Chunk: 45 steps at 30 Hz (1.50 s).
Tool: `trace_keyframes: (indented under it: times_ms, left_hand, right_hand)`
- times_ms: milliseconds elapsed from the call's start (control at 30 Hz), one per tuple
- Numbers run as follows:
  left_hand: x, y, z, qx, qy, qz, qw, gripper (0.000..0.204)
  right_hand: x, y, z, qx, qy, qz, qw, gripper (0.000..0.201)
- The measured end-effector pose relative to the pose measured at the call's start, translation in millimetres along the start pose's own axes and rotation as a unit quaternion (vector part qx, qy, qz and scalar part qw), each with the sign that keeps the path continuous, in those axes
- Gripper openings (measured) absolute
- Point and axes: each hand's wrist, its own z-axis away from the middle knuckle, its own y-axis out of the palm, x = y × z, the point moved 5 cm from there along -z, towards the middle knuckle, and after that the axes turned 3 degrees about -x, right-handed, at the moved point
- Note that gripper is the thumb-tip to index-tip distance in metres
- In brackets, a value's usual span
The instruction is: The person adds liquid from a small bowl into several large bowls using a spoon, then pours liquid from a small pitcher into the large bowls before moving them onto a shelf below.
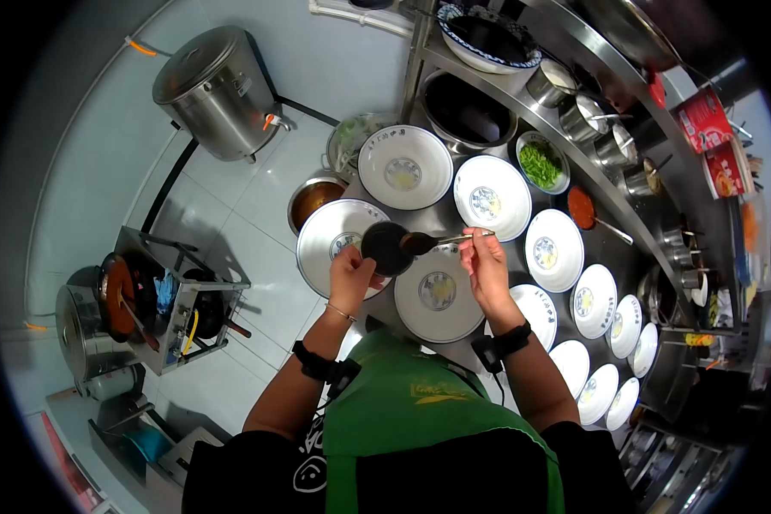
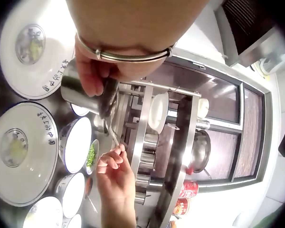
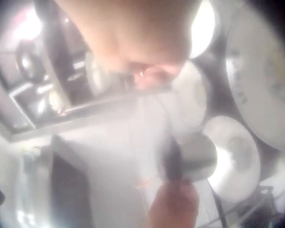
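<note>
My left hand (image 1: 351, 278) grips a metal cup (image 2: 76, 90) by its rim; dark contents (image 1: 385, 250) show inside it in the head view. Between thumb and fingers, my right hand (image 1: 486, 264) pinches the handle of a metal spoon (image 1: 450, 239), whose dark-coated end overlaps the cup's right edge. Both are held above two wide white bowls, a left one (image 1: 314, 244) and a nearer middle one (image 1: 411, 313), each with a printed pattern and something yellowish at the bottom. In the hazy right wrist view, the cup (image 3: 199, 156) appears beside the left hand.
More white bowls (image 1: 555, 274) spread rightward over the steel counter. Chopped greens (image 1: 540, 163), a red sauce dish (image 1: 581, 208) and a pot of dark liquid (image 1: 469, 110) stand behind. A shelf holds metal containers (image 1: 581, 120). On the floor left are a steel drum (image 1: 218, 94) and a cart (image 1: 180, 334).
</note>
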Motion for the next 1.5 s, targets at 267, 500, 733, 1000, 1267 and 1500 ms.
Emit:
trace_keyframes:
  times_ms: [267,500,733,1000,1267,1500]
  left_hand:
    - [2,-46,14,-0.052,-0.011,0.090,0.995,0.025]
    - [11,-68,30,-0.111,0.020,0.092,0.989,0.026]
    - [15,-63,31,-0.138,0.058,0.062,0.987,0.024]
    - [-3,-43,44,-0.143,0.045,0.028,0.988,0.021]
    - [-4,-38,62,-0.140,0.049,-0.016,0.989,0.020]
    - [1,-49,72,-0.154,0.048,0.006,0.987,0.021]
  right_hand:
    - [-42,-3,-82,-0.064,0.034,-0.096,0.993,0.023]
    - [-83,-7,-144,-0.085,-0.038,0.014,0.996,0.019]
    - [19,46,-79,-0.021,-0.290,0.335,0.896,0.022]
    - [14,90,36,0.189,-0.226,0.335,0.895,0.018]
    - [-27,92,54,0.192,-0.161,0.302,0.920,0.020]
    - [-61,71,46,0.139,0.089,0.055,0.985,0.023]
